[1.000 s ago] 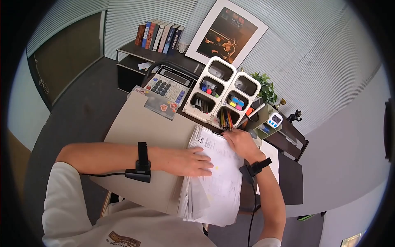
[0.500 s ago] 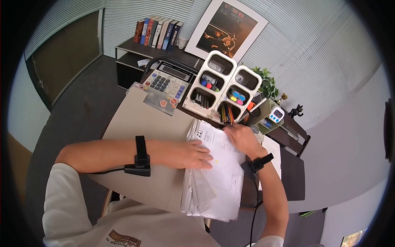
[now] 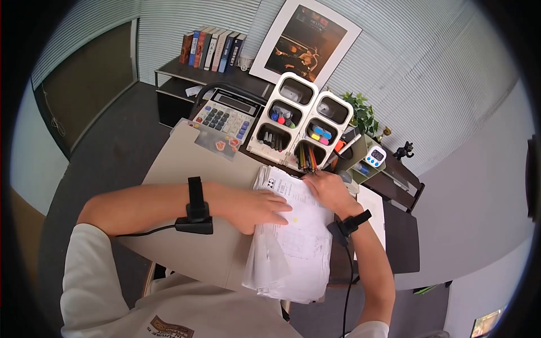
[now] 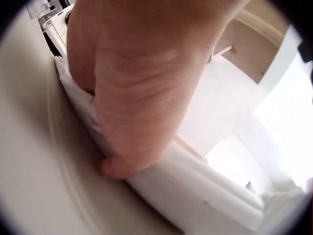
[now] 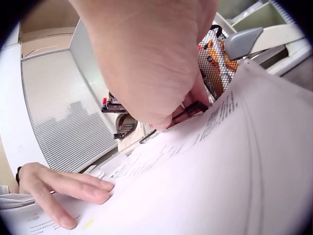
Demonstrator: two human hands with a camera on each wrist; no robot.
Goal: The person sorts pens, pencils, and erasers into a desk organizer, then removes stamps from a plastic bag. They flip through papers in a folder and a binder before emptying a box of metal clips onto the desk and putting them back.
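Observation:
A thick stack of printed papers (image 3: 304, 248) lies on the desk, its loose left-side sheets fanned out near the bottom. Across the stack's upper left part rests my left hand (image 3: 256, 209), fingers extended over the top page; the left wrist view shows a fingertip or thumb tip (image 4: 117, 166) low against the stack's side edge. At the top edge, my right hand (image 3: 331, 190) pinches a black clip (image 5: 191, 111), seen between its fingers in the right wrist view. The right fingertips are partly hidden by the palm.
White organizers (image 3: 298, 93) with pens and markers stand just beyond the stack. A calculator (image 3: 225, 118) and a clear stickered sheet (image 3: 220, 142) lie to the left. A green holder with a timer (image 3: 375, 156), a plant and a small black figurine are on the right.
My left hand has shifted slightly up, its wrist turned and the thumb side now lower at the stack's left edge. The loose sheets moved a little left. My right hand stays at the top edge.

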